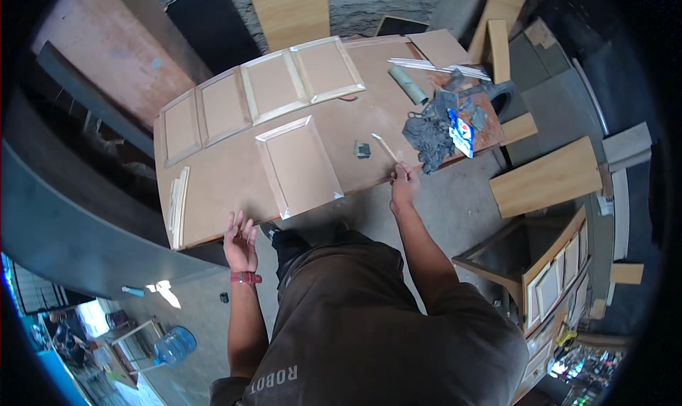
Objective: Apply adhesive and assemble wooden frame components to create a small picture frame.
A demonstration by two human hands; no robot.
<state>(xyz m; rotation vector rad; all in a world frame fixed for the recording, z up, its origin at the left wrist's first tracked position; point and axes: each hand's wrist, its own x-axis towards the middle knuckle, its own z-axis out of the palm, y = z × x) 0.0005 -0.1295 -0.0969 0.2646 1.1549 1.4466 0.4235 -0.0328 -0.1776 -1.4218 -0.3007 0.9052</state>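
My right hand (404,185) is closed on the near end of a thin pale wooden strip (386,147), which points away over the table. My left hand (240,241) hangs at the table's front edge with its fingers apart and nothing in them. Between the two hands lies a single framed panel (298,168) with pale wooden edging and whitish corners. A small dark block (361,149) rests to the right of that panel. Several similar framed panels (278,90) stand in a row along the back of the brown table (227,193).
Dark crumpled cloth (429,132), a blue and white packet (462,133), a green roll (408,85) and white strips (426,66) crowd the table's right end. More strips (179,207) lie at its left end. Boards (547,176) and a wooden cabinet (554,285) stand to the right.
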